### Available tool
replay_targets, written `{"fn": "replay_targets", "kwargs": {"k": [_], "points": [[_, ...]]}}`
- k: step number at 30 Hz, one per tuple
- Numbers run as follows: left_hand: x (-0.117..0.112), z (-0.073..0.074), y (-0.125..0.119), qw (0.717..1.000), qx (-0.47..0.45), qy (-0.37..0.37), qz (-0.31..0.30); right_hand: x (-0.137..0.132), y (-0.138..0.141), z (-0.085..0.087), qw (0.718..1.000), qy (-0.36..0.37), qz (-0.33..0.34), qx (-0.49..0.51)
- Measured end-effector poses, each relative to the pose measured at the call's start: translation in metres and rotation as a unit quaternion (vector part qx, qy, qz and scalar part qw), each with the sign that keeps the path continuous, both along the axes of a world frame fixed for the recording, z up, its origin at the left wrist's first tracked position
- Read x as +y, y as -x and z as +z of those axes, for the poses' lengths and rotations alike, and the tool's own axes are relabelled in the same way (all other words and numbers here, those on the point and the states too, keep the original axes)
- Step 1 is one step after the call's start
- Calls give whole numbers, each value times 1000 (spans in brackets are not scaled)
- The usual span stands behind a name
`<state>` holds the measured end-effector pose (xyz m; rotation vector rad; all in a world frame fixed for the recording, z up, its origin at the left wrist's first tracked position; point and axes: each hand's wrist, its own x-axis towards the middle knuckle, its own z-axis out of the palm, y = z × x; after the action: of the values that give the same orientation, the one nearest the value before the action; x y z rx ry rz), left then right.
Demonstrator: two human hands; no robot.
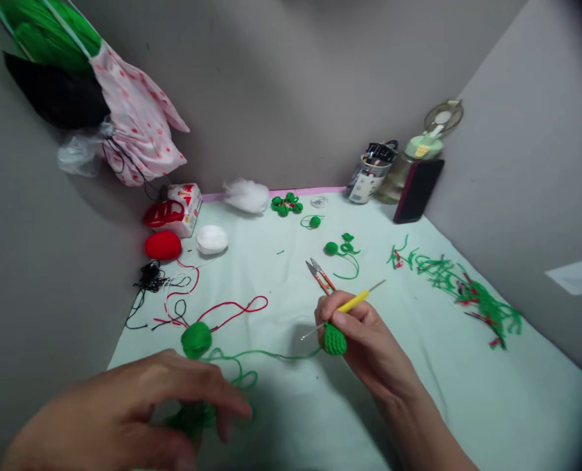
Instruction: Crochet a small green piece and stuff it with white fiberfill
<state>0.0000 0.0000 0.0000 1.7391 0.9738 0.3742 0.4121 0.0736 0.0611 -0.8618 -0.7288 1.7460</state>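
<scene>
My right hand (364, 333) is closed around a crochet hook (354, 302) with a yellow handle and a small green crocheted piece (335, 339). The hook's thin metal end sticks out to the left, beside the top of the piece. From there a green strand (281, 356) runs left to loose loops near a ball of green yarn (196, 340). My left hand (138, 405), slightly blurred, hovers low at the left with thumb and fingers apart. Dark green yarn (193, 418) shows behind its fingers; whether they touch it I cannot tell. Thread snips (322, 275) lie just beyond my right hand.
Red yarn (163, 246), white yarn (212, 240) and a box (186, 206) stand at left. Stuffing (246, 196) and small green crocheted pieces (287, 205) lie at the back. A pen holder (367, 176), bottle (421, 154) and phone (418, 191) stand back right, yarn scraps (477, 297) at right.
</scene>
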Motion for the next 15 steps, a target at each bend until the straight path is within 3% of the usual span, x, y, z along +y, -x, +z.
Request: {"fn": "replay_targets", "kwargs": {"k": [1,3,4,6,10,15], "points": [[25,25,-22,996,46,30,-68,0,0,0,1000,-1,2,0],[60,67,-59,994,100,1,-36,-1,-1,0,1000,0,2,-4],[70,81,-71,993,121,-14,-8,-1,-1,0,1000,0,1,-7],[77,93,-80,983,165,-44,63,-1,-1,-1,1000,-3,1,-12],[72,76,-57,949,249,-58,183,-1,0,-2,1000,-7,-3,-20],[64,46,-30,919,336,-71,194,0,0,-4,1000,-2,-9,-25]]}}
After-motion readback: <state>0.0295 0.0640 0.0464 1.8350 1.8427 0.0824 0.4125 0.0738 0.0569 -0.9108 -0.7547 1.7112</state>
